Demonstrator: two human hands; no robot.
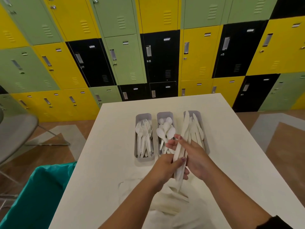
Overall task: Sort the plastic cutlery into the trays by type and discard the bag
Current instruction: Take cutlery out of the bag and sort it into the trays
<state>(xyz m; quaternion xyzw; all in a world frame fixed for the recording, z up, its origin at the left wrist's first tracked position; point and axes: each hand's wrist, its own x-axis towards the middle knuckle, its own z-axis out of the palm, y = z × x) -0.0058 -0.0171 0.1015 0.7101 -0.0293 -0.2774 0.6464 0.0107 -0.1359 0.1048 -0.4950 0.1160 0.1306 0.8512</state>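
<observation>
Tabletop [231, 146]: held knives [179, 164] pointing away.

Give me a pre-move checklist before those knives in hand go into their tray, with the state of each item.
1. Bundle of knives held securely: ok, the left hand grips it low and the right hand holds it from the side.
2. Bundle is all knives: cannot tell, the pieces overlap and the hands cover them.
3. Right tray holds knives only: ok.
4. Room in that tray: ok, though knives already lie along it.
5. Fork tray and spoon tray stay unmixed: ok.
6. Bag emptied: cannot tell, it lies crumpled under the arms.
</observation>
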